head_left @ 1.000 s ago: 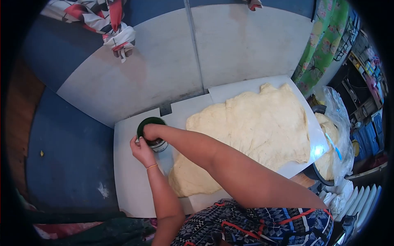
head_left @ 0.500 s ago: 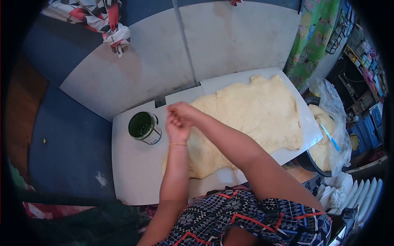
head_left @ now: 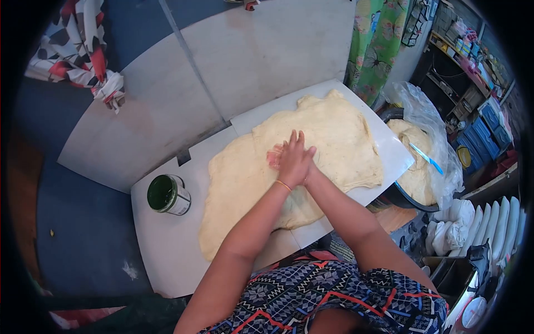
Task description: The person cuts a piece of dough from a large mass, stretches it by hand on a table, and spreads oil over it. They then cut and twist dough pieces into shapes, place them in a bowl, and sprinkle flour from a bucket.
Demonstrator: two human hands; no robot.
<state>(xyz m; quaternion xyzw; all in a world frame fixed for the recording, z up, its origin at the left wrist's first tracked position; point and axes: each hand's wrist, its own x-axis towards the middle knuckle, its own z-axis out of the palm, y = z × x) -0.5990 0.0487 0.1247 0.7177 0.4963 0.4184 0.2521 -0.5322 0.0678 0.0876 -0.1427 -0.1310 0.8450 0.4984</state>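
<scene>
My left hand point(head_left: 292, 162), with a thin orange band at its wrist, lies across my right hand, its fingers stretched out. Most of my right hand point(head_left: 274, 156) is hidden under it; the pinkish underside of its fingers shows past the left side. Both hands are over the middle of a large slab of pale yellow dough point(head_left: 239, 183), overlapping it in this view. The flattened dough spreads over much of the white tabletop point(head_left: 153, 245). Neither hand shows an object in it.
A tub with a green inside point(head_left: 169, 195) stands on the table's left end. Right of the table, a dark basin point(head_left: 409, 200) holds more dough point(head_left: 417, 181), with a blue-handled tool point(head_left: 427, 158) on it and clear plastic point(head_left: 439, 128) around it. A pale panel point(head_left: 267, 61) borders the back.
My hands have moved right, from beside the tub to over the dough's middle. My left fingers, curled before, are now straight. The camera view has shifted, too.
</scene>
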